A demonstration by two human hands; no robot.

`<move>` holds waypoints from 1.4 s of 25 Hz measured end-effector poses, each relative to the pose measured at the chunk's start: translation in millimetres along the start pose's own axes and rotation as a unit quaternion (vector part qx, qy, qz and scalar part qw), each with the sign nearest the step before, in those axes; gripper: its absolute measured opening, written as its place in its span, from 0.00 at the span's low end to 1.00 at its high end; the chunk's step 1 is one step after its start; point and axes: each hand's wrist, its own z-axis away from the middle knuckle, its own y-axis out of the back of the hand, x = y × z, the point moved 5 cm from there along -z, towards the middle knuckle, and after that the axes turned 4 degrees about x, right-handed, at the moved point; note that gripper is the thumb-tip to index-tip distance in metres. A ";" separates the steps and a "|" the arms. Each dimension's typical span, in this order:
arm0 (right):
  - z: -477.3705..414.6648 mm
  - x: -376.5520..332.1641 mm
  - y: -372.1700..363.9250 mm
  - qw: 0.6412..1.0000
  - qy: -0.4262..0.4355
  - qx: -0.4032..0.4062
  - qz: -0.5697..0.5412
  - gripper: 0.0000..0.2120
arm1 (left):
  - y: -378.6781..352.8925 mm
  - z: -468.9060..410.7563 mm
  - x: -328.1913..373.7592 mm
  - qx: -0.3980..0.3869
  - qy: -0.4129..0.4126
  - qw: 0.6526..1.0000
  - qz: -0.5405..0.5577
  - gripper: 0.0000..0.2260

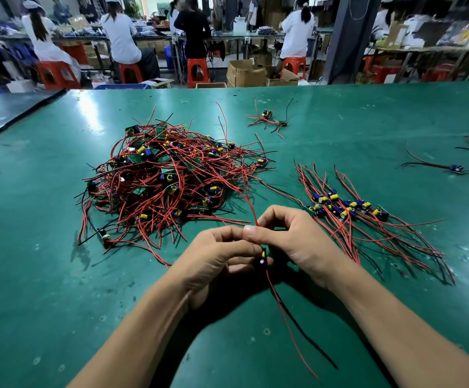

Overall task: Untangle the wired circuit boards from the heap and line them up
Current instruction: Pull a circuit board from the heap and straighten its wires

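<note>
At lower centre I see the left hand [216,256] and right hand [289,236], both curled and pinching one board [262,259] and its red wire between them, just above the green tabletop [45,247]; its other wires trail toward the bottom edge. The heap [169,177] lies centre left, and the row [350,208] of lined-up boards centre right. A cardboard box [244,72] stands at top centre; I cannot tell what it holds.
</note>
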 end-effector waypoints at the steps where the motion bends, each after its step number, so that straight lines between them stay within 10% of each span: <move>1: -0.6 0.0 0.2 1.000 0.015 0.008 0.018 0.10 | 0.0 -0.4 -0.9 0.007 0.000 1.000 -0.018 0.07; 10: 1.6 4.5 -2.8 0.995 -0.060 -0.045 -0.065 0.11 | -2.7 1.5 0.2 0.022 -0.032 0.999 -0.035 0.04; 17: -11.0 13.4 -1.6 0.977 -0.079 0.084 -0.178 0.15 | -2.5 -0.8 2.1 0.018 -0.004 0.999 -0.047 0.03; 22: -19.9 7.4 26.4 0.945 -0.062 0.187 -0.262 0.12 | -6.5 1.9 1.9 -0.022 -0.001 0.997 -0.071 0.02; 29: -18.7 5.5 21.5 0.853 -0.188 0.130 -0.470 0.17 | -8.4 5.7 4.5 -0.039 0.007 0.995 -0.087 0.02; 35: -8.9 2.6 14.3 0.979 -0.093 0.042 -0.178 0.18 | -1.8 0.6 2.3 0.017 -0.005 0.998 -0.067 0.02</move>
